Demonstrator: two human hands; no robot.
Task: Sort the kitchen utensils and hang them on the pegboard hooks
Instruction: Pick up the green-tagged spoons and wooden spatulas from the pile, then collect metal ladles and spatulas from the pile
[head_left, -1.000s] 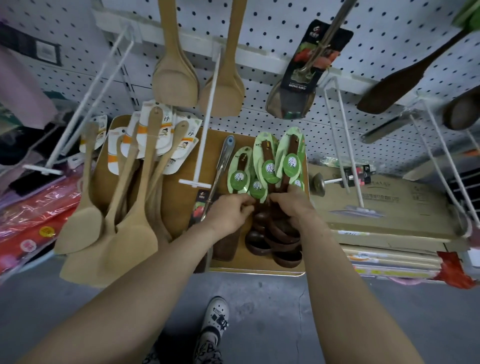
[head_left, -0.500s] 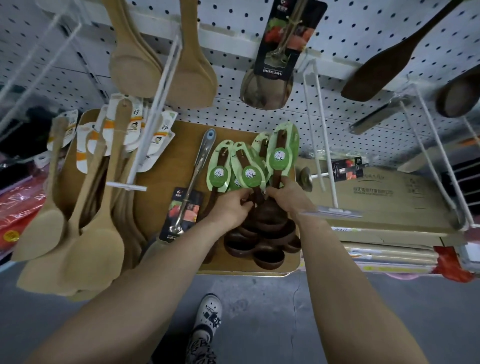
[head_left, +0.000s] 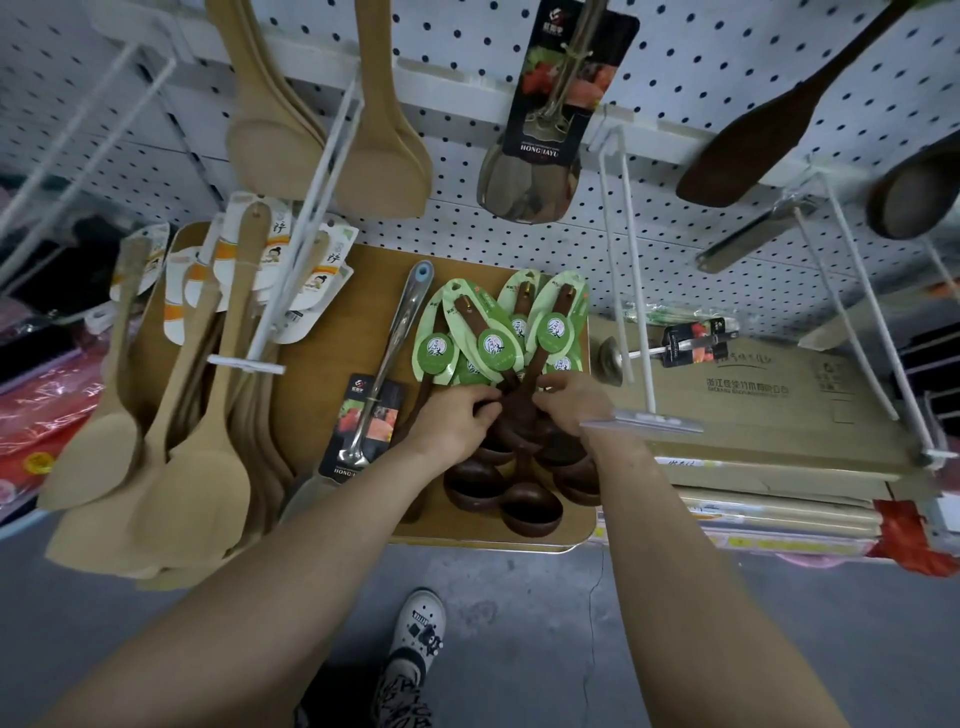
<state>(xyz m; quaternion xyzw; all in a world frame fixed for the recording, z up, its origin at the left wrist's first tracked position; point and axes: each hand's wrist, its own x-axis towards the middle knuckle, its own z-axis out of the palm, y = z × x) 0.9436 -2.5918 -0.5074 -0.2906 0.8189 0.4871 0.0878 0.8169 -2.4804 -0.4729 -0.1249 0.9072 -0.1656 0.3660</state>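
Left hand (head_left: 451, 423), right hand (head_left: 574, 404) round ladles (head_left: 530, 506)

Before you a wooden board (head_left: 317, 410), dark wooden ladles (head_left: 530, 506) on green cards bunched at its right, a carded steel spatula (head_left: 400, 332) beside them, pale wooden spatulas (head_left: 208, 467) piled on your left

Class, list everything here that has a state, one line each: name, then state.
left hand: grips the dark ladles
right hand: grips them too
dark ladles: bunched on the board, unhung
steel turner: flat on the board, unhung
pale spatulas: hanging on the pegboard
white hook: bare
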